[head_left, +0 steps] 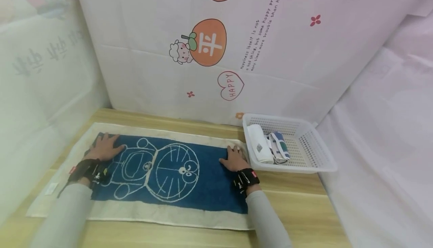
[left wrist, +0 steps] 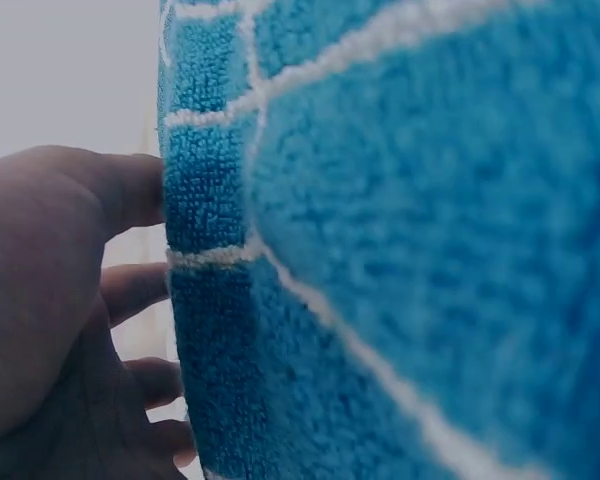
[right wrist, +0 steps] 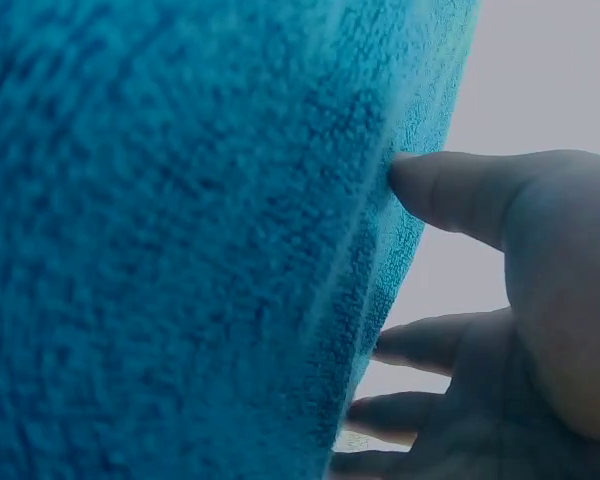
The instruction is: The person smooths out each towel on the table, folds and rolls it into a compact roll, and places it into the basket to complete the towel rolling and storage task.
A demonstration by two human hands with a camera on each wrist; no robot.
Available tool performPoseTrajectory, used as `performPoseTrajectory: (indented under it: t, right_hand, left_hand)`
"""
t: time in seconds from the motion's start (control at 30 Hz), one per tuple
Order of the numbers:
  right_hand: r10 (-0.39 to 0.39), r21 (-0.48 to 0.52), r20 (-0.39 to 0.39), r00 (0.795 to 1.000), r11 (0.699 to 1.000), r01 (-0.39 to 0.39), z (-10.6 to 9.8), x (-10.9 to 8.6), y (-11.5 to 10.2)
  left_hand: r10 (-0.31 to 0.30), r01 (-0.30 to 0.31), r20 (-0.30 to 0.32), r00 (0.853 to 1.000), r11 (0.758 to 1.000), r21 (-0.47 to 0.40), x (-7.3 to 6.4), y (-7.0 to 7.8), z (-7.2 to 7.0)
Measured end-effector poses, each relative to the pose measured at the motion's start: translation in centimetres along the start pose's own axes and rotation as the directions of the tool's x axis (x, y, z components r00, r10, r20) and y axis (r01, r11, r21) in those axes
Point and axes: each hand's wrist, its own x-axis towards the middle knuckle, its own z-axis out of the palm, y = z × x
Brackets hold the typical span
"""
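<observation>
A blue towel (head_left: 211,165) with cream borders and a cartoon cat outline lies spread flat on the wooden table. My left hand (head_left: 103,148) rests on its left end, fingers spread and pointing away from me. At the right end, my right hand (head_left: 234,159) touches the blue area near the cream edge. Close up in the left wrist view, the fingertips of the left hand (left wrist: 40,280) meet the blue terry cloth (left wrist: 430,200). In the right wrist view the thumb and fingers of the right hand (right wrist: 540,290) likewise press against the towel (right wrist: 180,240). Neither hand grips the cloth.
A white plastic basket (head_left: 306,167) stands at the table's back right, just beyond my right hand. Inside it lie a rolled white towel (head_left: 259,142) and a rolled checked cloth (head_left: 280,146). Printed white sheets (head_left: 145,71) hang behind the wooden table (head_left: 287,206) and on both sides.
</observation>
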Motion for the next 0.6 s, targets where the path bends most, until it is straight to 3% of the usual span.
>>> performPoseTrajectory:
  t: [0.1, 0.2, 0.37, 0.5, 0.6]
  right_hand:
    - [-0.028, -0.024, -0.029, 0.999, 0.999, 0.028, 0.0, -1.0, -0.2]
    - [-0.05, -0.042, -0.044, 0.998, 0.998, 0.049, 0.2, -3.4, -0.9]
    - [-0.125, -0.032, 0.058, 0.99, 0.991, 0.127, 1.3, -7.2, -1.5]
    - [-0.182, -0.023, 0.097, 0.979, 0.982, 0.185, 2.0, -8.0, -1.2]
    - [-0.179, -0.027, 0.116, 0.977, 0.983, 0.183, 1.8, -7.8, -1.1]
  left_hand:
    - [-0.006, 0.006, -0.005, 1.0, 1.0, -0.005, 0.1, 0.0, 0.3]
    - [-0.019, 0.019, 0.007, 1.0, 1.0, -0.01, 0.1, 0.2, 0.4]
    - [-0.046, 0.047, 0.019, 0.999, 0.998, -0.036, -0.3, 0.2, -0.1]
    - [-0.077, 0.078, 0.025, 0.997, 0.995, -0.064, -0.3, 0.2, -0.7]
    - [-0.078, 0.081, 0.046, 0.996, 0.994, -0.073, -0.2, 0.1, -0.8]
